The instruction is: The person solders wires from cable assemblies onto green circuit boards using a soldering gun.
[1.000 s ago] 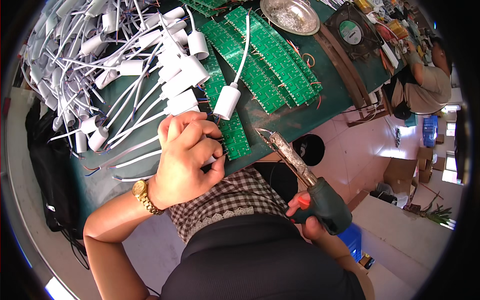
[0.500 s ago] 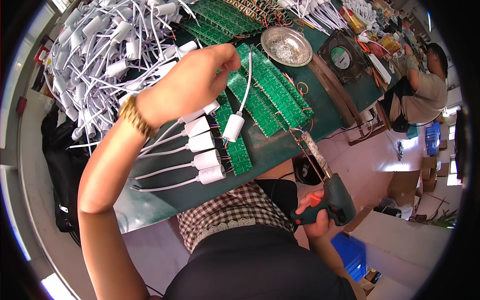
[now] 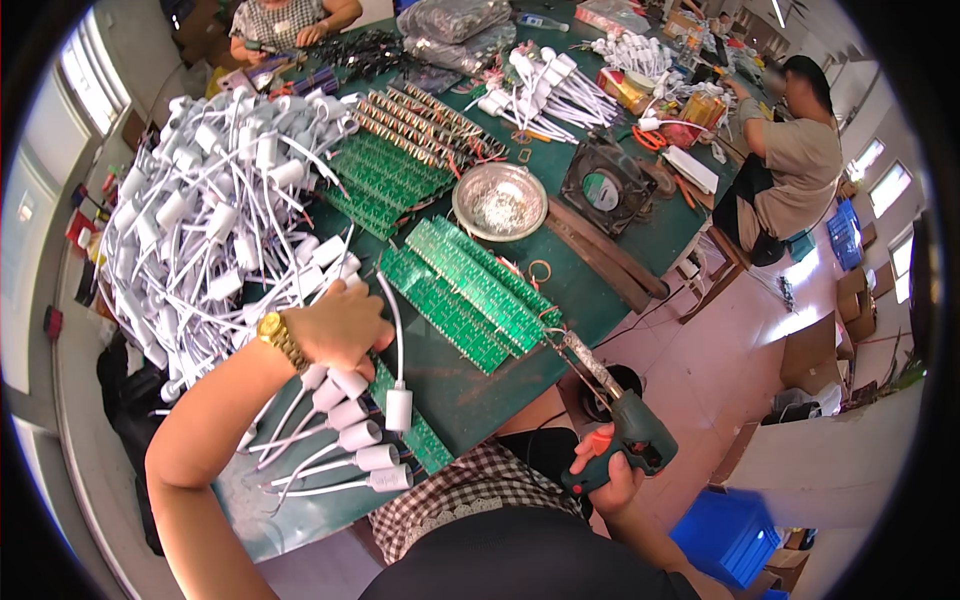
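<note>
My left hand (image 3: 345, 325), with a gold watch (image 3: 280, 338) at the wrist, is closed above a narrow green circuit board strip (image 3: 418, 440). Its fingertips are tucked under, so what they pinch is hidden. Close beside it a white lamp socket (image 3: 398, 410) lies with its cable curving up past the fingers. Several more white sockets (image 3: 378, 458) line the strip's left side, cables trailing left. My right hand (image 3: 612, 482) grips a dark green soldering gun (image 3: 645, 430) with a red trigger. The gun's tip points at the near end of some stacked green boards (image 3: 470, 290).
A big heap of white sockets with cables (image 3: 215, 220) covers the table's left side. Beyond the boards stand a metal bowl (image 3: 500, 202) and a black fan (image 3: 607, 188). One person (image 3: 790, 150) sits at the right, another (image 3: 290, 25) across the table. Blue crates (image 3: 728, 535) stand lower right.
The view has tilted up, showing more of the far table and a person there. My left hand has come closer to the strip and row of sockets. The right hand keeps its hold on the soldering gun.
</note>
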Motion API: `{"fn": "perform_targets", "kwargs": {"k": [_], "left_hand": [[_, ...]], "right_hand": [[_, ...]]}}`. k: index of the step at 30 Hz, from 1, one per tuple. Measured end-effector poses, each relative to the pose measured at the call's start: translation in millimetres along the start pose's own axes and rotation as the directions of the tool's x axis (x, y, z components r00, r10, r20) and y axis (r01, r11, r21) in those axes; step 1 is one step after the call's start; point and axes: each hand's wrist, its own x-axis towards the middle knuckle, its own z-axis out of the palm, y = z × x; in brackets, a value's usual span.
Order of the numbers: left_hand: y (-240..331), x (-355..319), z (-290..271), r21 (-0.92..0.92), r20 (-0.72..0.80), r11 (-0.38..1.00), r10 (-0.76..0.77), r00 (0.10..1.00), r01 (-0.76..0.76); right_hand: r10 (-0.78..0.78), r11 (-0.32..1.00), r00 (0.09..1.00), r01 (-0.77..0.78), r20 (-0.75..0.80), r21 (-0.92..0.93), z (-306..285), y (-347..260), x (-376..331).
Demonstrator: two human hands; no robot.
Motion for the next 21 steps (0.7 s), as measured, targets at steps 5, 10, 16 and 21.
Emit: {"fn": "perform_targets", "kwargs": {"k": [5, 10, 16, 21], "left_hand": [[4.8, -41.8, -7.1, 0.074, -0.364, 0.973, 0.231, 0.902, -0.22], [14.6, -108.4, -78.6, -0.07, -0.481, 0.986, 0.102, 0.871, -0.154], [-15.1, -135.9, -169.4, 0.112, -0.971, 0.919, 0.021, 0.238, 0.378], [-85.4, 0.0, -264.3, -0.565, -0.815, 0.612, -0.516, 0.262, -0.553]], "right_hand": [[0.027, 0.994, 1.0, -0.026, -0.009, 0.104, -9.5, 3.6, 11.3], [-0.048, 0.995, 0.992, 0.057, -0.119, 0.079, -20.2, -1.7, 39.1], [-0.124, 0.96, 0.958, 0.181, -0.257, 0.214, -20.7, -11.7, 75.3], [-0.143, 0.957, 0.865, 0.245, -0.482, 0.156, -27.4, -4.3, 82.7]]}}
